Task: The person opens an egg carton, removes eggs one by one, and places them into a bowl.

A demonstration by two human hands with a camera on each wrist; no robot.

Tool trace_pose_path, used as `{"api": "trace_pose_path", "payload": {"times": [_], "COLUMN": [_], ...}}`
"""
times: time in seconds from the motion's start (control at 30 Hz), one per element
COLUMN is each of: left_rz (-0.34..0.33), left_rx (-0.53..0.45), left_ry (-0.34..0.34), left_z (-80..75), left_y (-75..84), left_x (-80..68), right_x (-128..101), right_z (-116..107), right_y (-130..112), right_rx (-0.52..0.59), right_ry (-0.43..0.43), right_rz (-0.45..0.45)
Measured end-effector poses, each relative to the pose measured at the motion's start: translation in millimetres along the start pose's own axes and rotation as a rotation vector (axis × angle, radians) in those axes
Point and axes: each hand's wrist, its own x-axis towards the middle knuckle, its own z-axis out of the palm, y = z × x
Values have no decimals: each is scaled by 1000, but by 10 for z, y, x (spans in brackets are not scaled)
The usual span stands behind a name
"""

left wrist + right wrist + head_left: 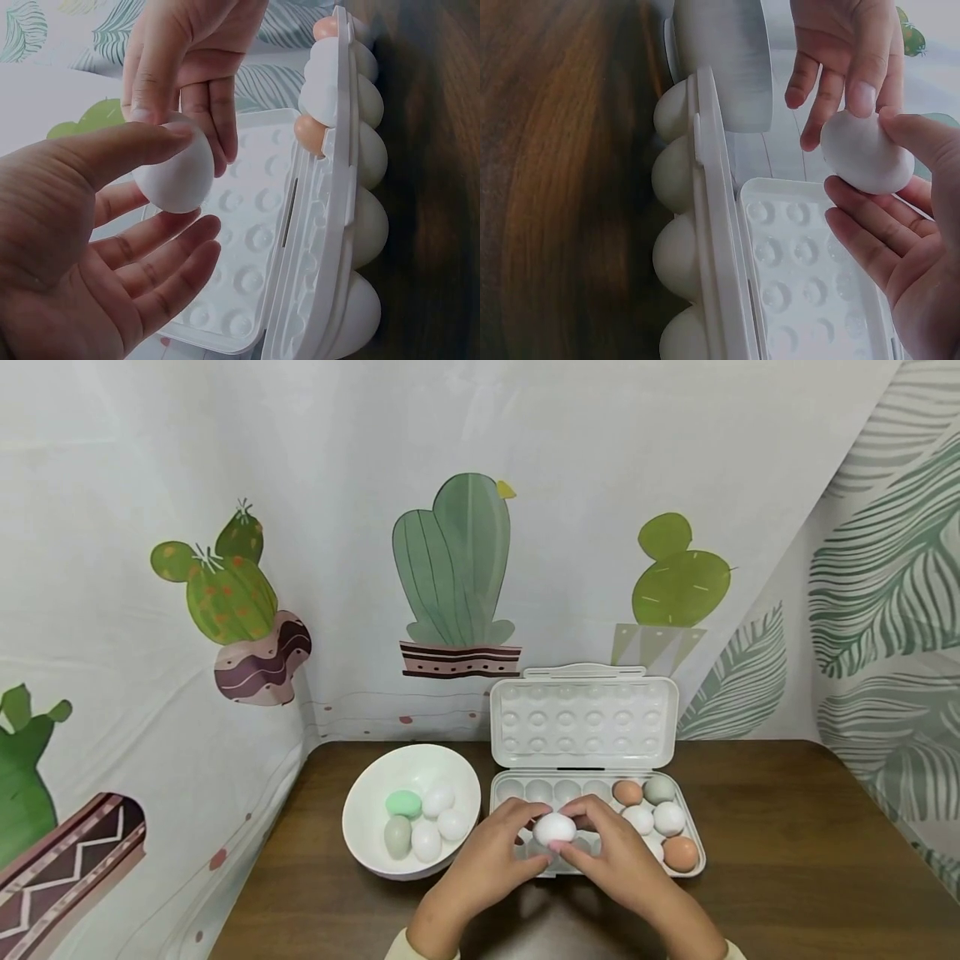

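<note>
Both hands hold one white egg just above the front-left cups of an open white egg carton. My left hand pinches it from the left, thumb on top and fingers spread underneath, as the left wrist view shows around the egg. From the right, my right hand grips it with thumb and fingertips; in the right wrist view the egg sits over the carton's lid. Several eggs, white, brown and grey-green, fill the carton's right end.
A white bowl left of the carton holds several eggs, white, green and grey. The carton's lid leans open against a cactus-print curtain. All of this rests on a dark wooden table with bare wood at the right.
</note>
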Motion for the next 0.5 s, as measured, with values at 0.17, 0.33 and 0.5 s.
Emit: {"api": "trace_pose_path", "payload": {"times": [0.17,0.33,0.5], "left_rz": [-7,10,13], "left_rx": [13,27,22], "left_ry": [1,21,29], "left_z": [6,8,4], "left_y": [-2,11,27], "left_x": [-6,4,6], "right_x": [-1,4,4], "right_z": [20,28,39], "right_y": [-17,-29,-18], "right_rx": [25,28,33], "right_ry": [-5,-9,-11], "right_rz": [-5,-7,-3]}}
